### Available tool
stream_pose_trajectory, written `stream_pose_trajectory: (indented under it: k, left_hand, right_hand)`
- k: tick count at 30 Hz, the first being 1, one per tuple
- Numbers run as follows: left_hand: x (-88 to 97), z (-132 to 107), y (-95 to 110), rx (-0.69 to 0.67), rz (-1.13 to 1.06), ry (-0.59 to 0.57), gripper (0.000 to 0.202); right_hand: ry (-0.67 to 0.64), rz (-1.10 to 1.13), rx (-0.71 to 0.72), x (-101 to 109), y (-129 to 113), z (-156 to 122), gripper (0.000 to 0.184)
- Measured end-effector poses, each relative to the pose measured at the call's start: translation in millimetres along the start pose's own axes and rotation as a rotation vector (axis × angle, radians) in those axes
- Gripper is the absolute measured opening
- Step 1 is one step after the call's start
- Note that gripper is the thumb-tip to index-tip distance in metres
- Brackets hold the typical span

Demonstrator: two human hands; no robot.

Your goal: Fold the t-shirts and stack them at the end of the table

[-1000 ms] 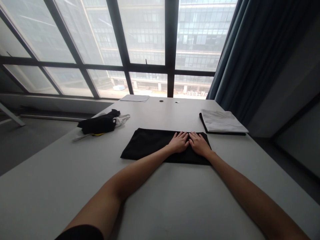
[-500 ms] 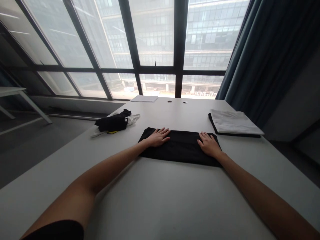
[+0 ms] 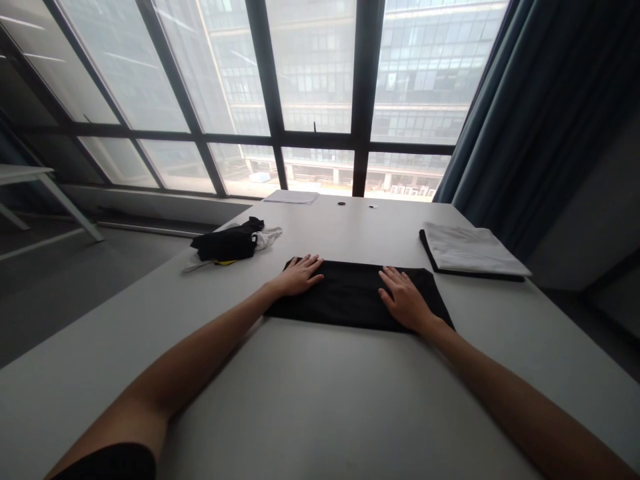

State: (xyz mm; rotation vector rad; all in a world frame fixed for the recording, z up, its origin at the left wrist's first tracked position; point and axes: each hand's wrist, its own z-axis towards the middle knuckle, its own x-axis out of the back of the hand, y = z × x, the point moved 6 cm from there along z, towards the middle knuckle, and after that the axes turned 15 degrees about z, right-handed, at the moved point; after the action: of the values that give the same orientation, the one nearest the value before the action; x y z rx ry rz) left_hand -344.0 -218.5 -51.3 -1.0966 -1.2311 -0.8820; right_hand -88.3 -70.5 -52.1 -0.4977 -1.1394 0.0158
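Note:
A folded black cloth (image 3: 350,293), perhaps a garment, lies flat as a wide band across the white table (image 3: 320,393). On its left end rests my left hand (image 3: 300,275), palm down with fingers stretched out. My right hand (image 3: 405,299) lies flat on the right part of the cloth, fingers extended toward the far edge. Neither hand grips the fabric. How many layers are folded together cannot be seen.
At the left is a loose heap of black and white clothes (image 3: 227,241). A folded white cloth (image 3: 473,247) sits on a black one at the right. Papers (image 3: 291,197) lie at the far edge, before the windows. A blue curtain (image 3: 525,133) hangs at right.
Both hands have slid left over the black cloth, staying flat. More of its right end shows now, and its near edge reaches a little wider. The view has shifted slightly.

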Motion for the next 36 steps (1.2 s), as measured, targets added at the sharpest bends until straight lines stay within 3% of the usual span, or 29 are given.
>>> stream_pose_trajectory:
  k: [3, 6, 8, 13, 21, 25, 29, 36]
  left_hand:
    - [12.0, -12, 35, -0.096, -0.047, 0.058, 0.065]
    - [10.9, -22, 70, -0.209, -0.056, 0.064, 0.063]
    - [5.7, -25, 82, -0.251, -0.051, 0.042, 0.063]
    - [2.8, -25, 81, -0.241, -0.052, 0.053, 0.061]
    - [3.2, -25, 83, -0.235, -0.056, 0.040, 0.061]
    - [3.2, -25, 85, -0.236, -0.072, 0.034, 0.062]
    - [4.5, -20, 65, -0.213, -0.122, 0.015, 0.061]
    - [-17.3, -8, -33, 0.113, -0.017, -0.035, 0.065]
  right_hand:
    - [-0.162, 0.075, 0.059, -20, -25, -6, 0.061]
    - [-0.253, 0.097, 0.037, -31, -31, -10, 0.064]
    - [-0.261, 0.099, 0.022, -31, -29, -10, 0.066]
    - [-0.229, 0.050, -0.112, -25, -3, -5, 0.066]
    - [-0.020, -0.132, -0.388, 7, 89, 0, 0.061]
    - [0.008, -0.131, -0.419, 12, 102, -2, 0.060]
    - [0.007, -0.137, -0.412, 11, 99, -2, 0.060]
    - [0.017, -0.126, -0.407, 11, 96, -3, 0.060]
